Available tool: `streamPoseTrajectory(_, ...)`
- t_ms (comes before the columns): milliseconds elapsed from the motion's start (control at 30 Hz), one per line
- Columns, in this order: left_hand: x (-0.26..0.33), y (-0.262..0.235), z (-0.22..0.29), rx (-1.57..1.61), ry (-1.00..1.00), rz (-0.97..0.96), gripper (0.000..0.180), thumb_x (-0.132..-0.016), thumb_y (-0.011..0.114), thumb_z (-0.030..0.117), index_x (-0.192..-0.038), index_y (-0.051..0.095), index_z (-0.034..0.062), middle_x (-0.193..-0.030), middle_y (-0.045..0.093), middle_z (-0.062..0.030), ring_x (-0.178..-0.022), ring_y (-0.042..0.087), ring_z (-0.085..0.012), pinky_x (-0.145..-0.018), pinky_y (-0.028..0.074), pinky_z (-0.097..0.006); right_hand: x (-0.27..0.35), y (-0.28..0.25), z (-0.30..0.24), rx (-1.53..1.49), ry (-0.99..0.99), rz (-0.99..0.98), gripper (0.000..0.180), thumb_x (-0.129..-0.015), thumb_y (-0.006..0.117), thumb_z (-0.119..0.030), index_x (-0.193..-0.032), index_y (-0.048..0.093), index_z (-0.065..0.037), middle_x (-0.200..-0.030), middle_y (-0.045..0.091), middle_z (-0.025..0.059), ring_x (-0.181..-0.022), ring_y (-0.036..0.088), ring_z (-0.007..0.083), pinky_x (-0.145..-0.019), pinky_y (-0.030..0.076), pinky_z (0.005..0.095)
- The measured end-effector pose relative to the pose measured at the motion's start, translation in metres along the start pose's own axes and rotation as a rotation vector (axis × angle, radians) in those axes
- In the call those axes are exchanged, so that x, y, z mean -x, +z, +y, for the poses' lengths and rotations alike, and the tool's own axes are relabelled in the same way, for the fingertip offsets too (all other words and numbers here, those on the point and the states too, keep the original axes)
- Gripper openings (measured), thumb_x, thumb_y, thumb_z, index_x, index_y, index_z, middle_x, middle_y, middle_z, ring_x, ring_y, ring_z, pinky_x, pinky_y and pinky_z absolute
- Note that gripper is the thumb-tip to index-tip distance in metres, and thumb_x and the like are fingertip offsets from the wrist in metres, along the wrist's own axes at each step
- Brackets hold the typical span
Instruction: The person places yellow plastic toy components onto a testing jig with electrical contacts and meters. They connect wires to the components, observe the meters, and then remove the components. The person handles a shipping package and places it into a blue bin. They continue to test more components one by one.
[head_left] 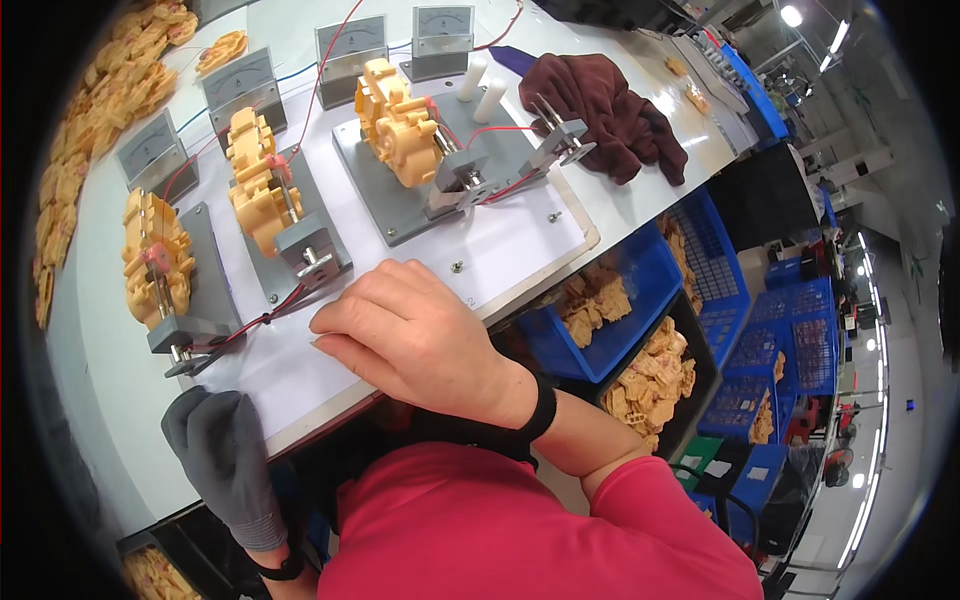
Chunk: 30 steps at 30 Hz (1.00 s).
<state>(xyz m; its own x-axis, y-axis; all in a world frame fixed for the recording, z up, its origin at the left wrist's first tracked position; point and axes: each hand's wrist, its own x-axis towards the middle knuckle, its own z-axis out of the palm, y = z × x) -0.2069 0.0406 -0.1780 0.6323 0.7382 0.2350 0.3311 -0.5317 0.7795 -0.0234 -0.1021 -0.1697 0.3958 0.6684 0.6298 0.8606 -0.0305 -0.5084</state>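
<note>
My left hand (222, 455), in a grey glove, is at the table's front edge, its fingers bent inward and their tips hidden. Just beyond it stands the leftmost test fixture (212, 265), holding a yellow plastic housing (150, 250) against a metal rod and clamp. My bare right hand (410, 335) is over the white sheet, thumb and fingers drawn together; whatever they hold, if anything, is hidden. Nearest to it is the second fixture's clamp block (308, 245), with another yellow housing (255, 180) on its grey plate. A larger fixture (375, 215) carries a third yellow housing (400, 125).
Several analog meters (350, 55) stand behind the fixtures, wired in red and blue. Yellow parts (110, 85) are heaped at the far left. A dark brown cloth (605, 110) lies at the right. Below the edge are a blue bin (640, 300) and loose yellow parts (655, 385).
</note>
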Motion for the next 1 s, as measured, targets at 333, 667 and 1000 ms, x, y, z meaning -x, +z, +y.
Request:
streamPoseTrajectory(333, -0.001, -0.001, 0.003, -0.068, 0.129, 0.002, 0.015, -0.079, 0.069, 0.002, -0.093, 0.063, 0.0013, -0.1, 0.054, -0.0127, -0.1, 0.052, -0.0295, -0.091, 0.04, -0.038, -0.002, 0.0, 0.002, -0.029, -0.001, 0.009, 0.013, -0.078, 0.074, -0.009, -0.088, 0.066, -0.008, -0.079, 0.06, 0.0038, -0.074, 0.057, 0.0233, -0.069, 0.044, 0.0346)
streamPoseTrajectory(667, -0.01, 0.0, 0.004, -0.126, 0.274, 0.063, 0.018, -0.073, 0.075, 0.003, -0.087, 0.065, 0.0093, -0.088, 0.057, -0.0072, -0.09, 0.053, -0.0277, -0.082, 0.042, -0.039, -0.003, 0.0, 0.0, 0.058, 0.015, -0.069, 0.015, -0.077, 0.074, -0.006, -0.09, 0.066, -0.007, -0.08, 0.062, 0.0054, -0.075, 0.058, 0.0243, -0.069, 0.044, 0.0354)
streamPoseTrajectory(1000, -0.009, -0.004, 0.001, -0.111, 0.303, 0.053, 0.016, -0.073, 0.074, 0.004, -0.087, 0.066, 0.0088, -0.088, 0.057, -0.0056, -0.091, 0.053, -0.0257, -0.082, 0.043, -0.037, -0.001, 0.002, -0.004, 0.07, 0.039, -0.091, 0.015, -0.078, 0.073, -0.003, -0.091, 0.066, -0.007, -0.079, 0.061, 0.0046, -0.071, 0.055, 0.0232, -0.066, 0.042, 0.034)
